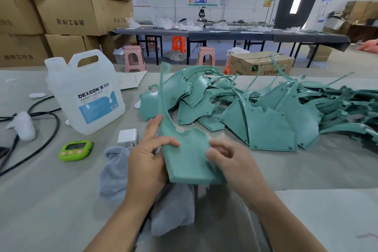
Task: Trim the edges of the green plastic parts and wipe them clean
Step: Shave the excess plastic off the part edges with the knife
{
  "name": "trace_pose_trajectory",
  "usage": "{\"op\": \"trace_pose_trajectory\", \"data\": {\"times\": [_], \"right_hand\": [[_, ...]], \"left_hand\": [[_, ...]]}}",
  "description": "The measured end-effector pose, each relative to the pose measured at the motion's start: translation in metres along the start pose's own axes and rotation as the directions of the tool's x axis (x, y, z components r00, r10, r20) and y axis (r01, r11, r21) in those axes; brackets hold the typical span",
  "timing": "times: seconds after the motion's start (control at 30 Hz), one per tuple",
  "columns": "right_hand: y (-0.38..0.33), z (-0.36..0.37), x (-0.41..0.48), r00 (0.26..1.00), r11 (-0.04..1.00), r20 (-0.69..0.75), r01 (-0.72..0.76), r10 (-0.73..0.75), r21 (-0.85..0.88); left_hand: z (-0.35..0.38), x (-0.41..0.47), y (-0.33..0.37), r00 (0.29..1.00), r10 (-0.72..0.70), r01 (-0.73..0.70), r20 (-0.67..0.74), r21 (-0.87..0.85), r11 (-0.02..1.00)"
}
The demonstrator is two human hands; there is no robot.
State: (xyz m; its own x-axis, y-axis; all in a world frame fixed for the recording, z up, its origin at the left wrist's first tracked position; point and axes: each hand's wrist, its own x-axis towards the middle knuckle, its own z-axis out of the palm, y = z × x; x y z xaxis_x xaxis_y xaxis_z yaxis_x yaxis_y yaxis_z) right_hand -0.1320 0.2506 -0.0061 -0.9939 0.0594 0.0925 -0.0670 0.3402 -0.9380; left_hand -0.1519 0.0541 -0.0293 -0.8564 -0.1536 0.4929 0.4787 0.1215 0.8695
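I hold one green plastic part (188,155) upright above the table, its long thin arm pointing up. My left hand (147,157) grips its left edge, thumb across the front face. My right hand (229,159) has curled fingers at the part's right edge; whether it holds a small tool is hidden by blur. A grey cloth (116,172) lies crumpled under my hands. A big heap of green parts (255,108) is spread across the table behind and to the right.
A white DEXCON jug (86,96) stands at the left. In front of it lie a green timer (75,150) and a white adapter (127,136). Black cables (47,129) and a white glove (23,127) lie far left. Cardboard boxes, stools and tables stand behind.
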Motion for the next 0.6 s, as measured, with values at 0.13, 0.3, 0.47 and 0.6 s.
{"op": "trace_pose_trajectory", "data": {"times": [0.13,0.3,0.47,0.6], "right_hand": [[-0.005,0.012,-0.003,0.940,0.757,0.248,-0.336,0.234,0.560],[-0.009,0.023,0.002,0.938,0.480,0.090,-0.251,0.333,0.841],[-0.015,0.047,-0.002,0.986,0.741,-0.012,-0.118,0.168,0.661],[-0.012,0.056,-0.012,0.998,0.942,-0.056,0.024,-0.006,0.335]], "left_hand": [[0.004,0.004,0.008,0.989,-0.139,0.121,-0.047,-0.283,0.951],[0.012,-0.003,0.016,0.957,-0.281,0.284,0.069,-0.397,0.873],[0.027,-0.009,0.021,0.971,-0.232,0.238,0.062,-0.374,0.896],[0.011,-0.005,0.017,0.930,-0.227,0.119,-0.289,-0.346,0.930]]}}
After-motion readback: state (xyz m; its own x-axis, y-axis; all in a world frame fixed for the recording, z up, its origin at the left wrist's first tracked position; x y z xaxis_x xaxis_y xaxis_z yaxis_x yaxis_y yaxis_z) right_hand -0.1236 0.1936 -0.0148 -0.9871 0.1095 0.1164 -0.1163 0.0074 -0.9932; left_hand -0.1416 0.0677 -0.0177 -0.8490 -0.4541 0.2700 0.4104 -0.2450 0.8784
